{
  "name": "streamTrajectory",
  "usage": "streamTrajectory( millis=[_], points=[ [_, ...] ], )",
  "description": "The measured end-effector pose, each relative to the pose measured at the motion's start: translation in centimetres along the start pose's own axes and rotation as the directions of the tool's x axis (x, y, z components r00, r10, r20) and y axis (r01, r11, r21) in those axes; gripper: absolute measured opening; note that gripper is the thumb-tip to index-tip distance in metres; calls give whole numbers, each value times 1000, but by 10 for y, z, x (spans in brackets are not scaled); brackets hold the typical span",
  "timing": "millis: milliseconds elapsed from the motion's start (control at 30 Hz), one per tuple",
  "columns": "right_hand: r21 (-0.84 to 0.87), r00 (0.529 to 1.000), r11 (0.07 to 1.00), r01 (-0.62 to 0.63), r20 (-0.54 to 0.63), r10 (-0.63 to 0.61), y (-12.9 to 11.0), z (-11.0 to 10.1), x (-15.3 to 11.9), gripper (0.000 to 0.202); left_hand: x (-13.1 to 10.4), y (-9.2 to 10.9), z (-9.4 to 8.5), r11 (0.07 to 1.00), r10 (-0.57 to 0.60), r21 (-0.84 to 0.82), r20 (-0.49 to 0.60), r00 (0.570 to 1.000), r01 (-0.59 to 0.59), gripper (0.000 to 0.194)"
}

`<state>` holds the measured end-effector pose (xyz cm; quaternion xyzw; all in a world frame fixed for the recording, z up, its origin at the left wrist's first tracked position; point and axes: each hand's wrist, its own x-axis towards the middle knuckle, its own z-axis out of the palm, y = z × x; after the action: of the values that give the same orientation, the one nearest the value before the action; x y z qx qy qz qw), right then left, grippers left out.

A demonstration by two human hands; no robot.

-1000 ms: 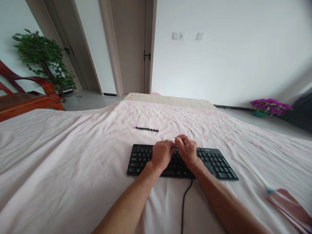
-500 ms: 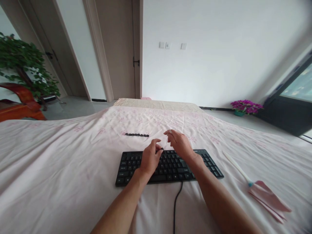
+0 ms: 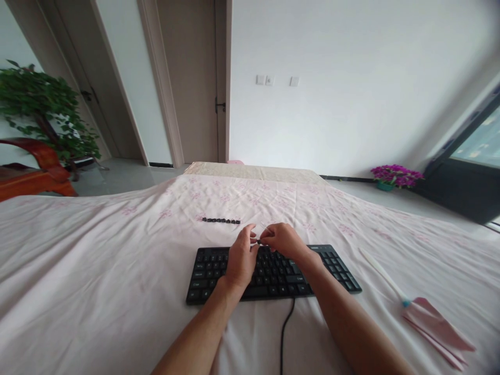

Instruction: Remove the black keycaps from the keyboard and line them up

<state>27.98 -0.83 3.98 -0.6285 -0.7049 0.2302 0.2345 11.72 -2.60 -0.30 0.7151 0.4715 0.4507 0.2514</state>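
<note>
Over the top edge of a black keyboard (image 3: 269, 291), my two hands meet. My left hand (image 3: 241, 255) pinches a small black keycap (image 3: 258, 241) between thumb and finger, its other fingers raised. Close against the keycap are the closed fingertips of my right hand (image 3: 285, 240). A thin pale stick (image 3: 266, 228) pokes out from the right fingers; its kind is too small to make out. Beyond the keyboard, several black keycaps (image 3: 221, 221) lie in a row on the cloth. My hands and forearms cover part of the keys.
A pink-flowered white cloth (image 3: 136, 271) covers the surface. The keyboard's cable (image 3: 287, 328) runs toward me. To the right lies a pale-handled tool with pink cloth flaps (image 3: 437, 325). Beyond stand a wooden chair (image 3: 42, 166), a leafy plant (image 3: 42, 99) and purple flowers (image 3: 397, 175).
My right hand has come down and left, bringing its fingertips to the keycap in my left hand. The thin stick now shows at its fingers. The whole view has shifted slightly.
</note>
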Motion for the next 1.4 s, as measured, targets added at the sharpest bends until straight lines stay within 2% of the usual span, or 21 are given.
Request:
streamTrajectory(
  millis=[100,200,300,533,867,1267,1400],
  points=[
    [-20,999,999,-35,-33,35,3,1,16,12,2,0,-6,973,-37,228,9,999,34,38],
    [-103,998,993,-53,-48,48,2,5,41,13,3,-1,-10,902,-87,430,77,993,46,13],
    [-192,997,979,-63,-57,53,-1,14,65,13,3,-3,-10,866,-97,500,113,989,28,14],
    [-268,994,962,-60,-109,32,0,35,96,12,4,-7,-8,860,-109,509,116,987,35,15],
    [-284,989,954,-100,-132,64,7,54,103,16,4,-7,-8,866,-117,498,110,987,48,15],
    [-214,992,974,-79,-117,55,11,55,107,17,4,-6,-8,861,-124,505,110,986,52,16],
    [-178,990,982,-56,-138,31,8,47,103,21,4,-7,-8,860,-132,507,115,985,56,16]
  ],
)
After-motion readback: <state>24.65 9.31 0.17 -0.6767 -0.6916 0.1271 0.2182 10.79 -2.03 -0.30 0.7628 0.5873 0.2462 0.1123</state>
